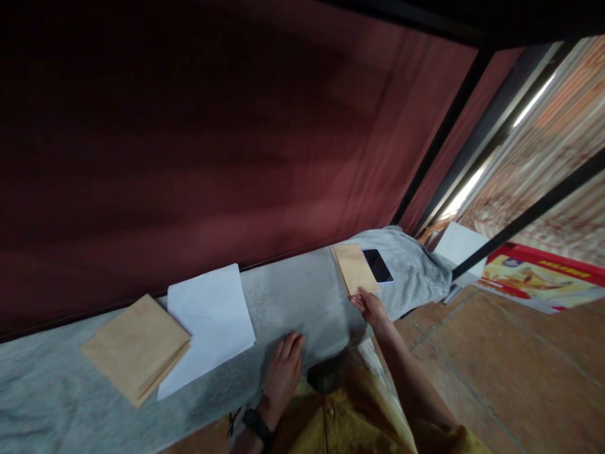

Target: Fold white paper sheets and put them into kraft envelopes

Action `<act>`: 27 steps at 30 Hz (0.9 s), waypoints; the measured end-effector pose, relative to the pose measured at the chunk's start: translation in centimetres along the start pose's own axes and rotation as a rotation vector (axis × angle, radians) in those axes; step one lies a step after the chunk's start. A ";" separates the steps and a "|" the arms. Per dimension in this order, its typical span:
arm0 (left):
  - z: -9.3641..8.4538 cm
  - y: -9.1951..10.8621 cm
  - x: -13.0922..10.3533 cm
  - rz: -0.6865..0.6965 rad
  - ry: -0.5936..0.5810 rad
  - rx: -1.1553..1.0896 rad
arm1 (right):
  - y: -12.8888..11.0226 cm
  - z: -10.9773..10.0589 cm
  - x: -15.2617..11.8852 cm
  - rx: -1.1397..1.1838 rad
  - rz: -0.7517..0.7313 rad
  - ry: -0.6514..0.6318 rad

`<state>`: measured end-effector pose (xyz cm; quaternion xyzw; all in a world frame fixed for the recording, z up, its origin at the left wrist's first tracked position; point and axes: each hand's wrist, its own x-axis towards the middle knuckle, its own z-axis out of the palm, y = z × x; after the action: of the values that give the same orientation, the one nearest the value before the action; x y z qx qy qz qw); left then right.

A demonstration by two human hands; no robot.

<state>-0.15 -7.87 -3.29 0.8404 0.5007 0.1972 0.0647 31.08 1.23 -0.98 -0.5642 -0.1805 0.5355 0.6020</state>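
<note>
My right hand [369, 308] pinches the near edge of a small stack of tan envelopes [357, 268], which lies on the grey cloth. A dark-screened phone [378, 265] rests just right of that stack. Flat on the cloth's near edge is my left hand [284, 362], its fingers stretched out and nothing in them. Farther left lies a stack of white paper sheets [212, 315]. Another stack of brown envelopes [139, 347], with a faint reddish mark on the top one, overlaps the paper's left side.
A narrow bench covered with grey cloth [293, 296] runs along a dark red wall panel [283, 157]. Black metal bars [444, 132] rise at the right. Beyond them, a white box [460, 246] and a red-and-yellow printed box [539, 277] stand on the tiled floor [501, 353].
</note>
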 end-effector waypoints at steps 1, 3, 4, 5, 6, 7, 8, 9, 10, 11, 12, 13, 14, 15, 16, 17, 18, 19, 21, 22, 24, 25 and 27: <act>0.1 0.0 0.0 0.003 0.000 0.006 | 0.0 0.0 0.0 0.005 0.018 0.007; 0.2 0.0 -0.1 0.007 -0.002 0.016 | 0.0 -0.1 0.1 0.019 0.059 0.029; 0.2 0.0 -0.1 0.008 -0.004 0.019 | 0.0 -0.2 0.1 0.024 0.074 0.034; 0.2 0.0 -0.1 0.007 -0.005 0.021 | 0.0 -0.2 0.1 0.028 0.086 0.038; 0.2 0.0 -0.1 0.003 -0.006 0.024 | 0.0 -0.3 0.0 0.031 0.095 0.040; 0.2 0.1 -0.1 0.000 -0.005 0.026 | 0.0 -0.3 0.0 0.033 0.101 0.041; 0.2 0.1 -0.1 -0.001 -0.005 0.028 | 0.0 -0.3 0.0 0.035 0.106 0.043; 0.1 0.1 -0.1 -0.002 -0.004 0.029 | 0.1 -0.4 0.0 0.034 0.109 0.045; 0.1 0.1 -0.1 0.000 -0.005 0.028 | 0.1 -0.4 0.0 0.033 0.112 0.046; 0.1 0.1 -0.1 0.002 -0.006 0.024 | 0.1 -0.4 0.0 0.030 0.115 0.048; 0.1 0.2 -0.1 0.003 -0.008 0.016 | 0.1 -0.4 0.0 0.026 0.118 0.048; 0.1 0.2 0.0 0.001 -0.009 0.005 | 0.1 -0.5 0.1 0.020 0.123 0.046; 0.1 0.2 0.0 -0.002 -0.009 -0.010 | 0.1 -0.6 0.1 0.014 0.128 0.041; 0.1 0.2 0.0 -0.005 -0.008 -0.029 | 0.0 -0.7 0.1 0.005 0.133 0.035; 0.1 0.3 -0.1 -0.007 -0.003 -0.053 | 0.0 -0.8 0.0 -0.004 0.139 0.028; 0.0 0.3 -0.1 -0.010 0.004 -0.077 | -0.1 -1.0 -0.1 -0.015 0.145 0.021; -0.1 0.3 -0.2 -0.017 0.016 -0.097 | -0.1 -1.3 -0.2 -0.026 0.151 0.015; -0.3 0.2 -0.3 -0.030 0.033 -0.109 | -0.2 -1.5 -0.4 -0.038 0.156 0.008; -0.9 -0.2 -0.5 -0.083 0.083 -0.106 | -0.2 -2.1 -0.9 -0.065 0.170 -0.007; -1.4 -0.6 -0.5 -0.120 0.114 -0.090 | -0.2 -2.4 -1.1 -0.081 0.180 -0.016; -2.3 -1.7 -0.5 -0.205 0.182 -0.037 | -0.1 -3.1 -1.6 -0.103 0.191 -0.036; -2.8 -2.5 -0.6 -0.251 0.214 0.001 | 0.0 -3.3 -1.7 -0.114 0.192 -0.041; -3.5 -4.2 -0.7 -0.349 0.256 0.092 | 0.4 -3.6 -1.9 -0.152 0.173 -0.037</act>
<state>-5.24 -6.71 -1.52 0.7111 0.6511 0.2653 -0.0046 33.17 -2.21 -1.69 -0.6117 -0.1826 0.5804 0.5056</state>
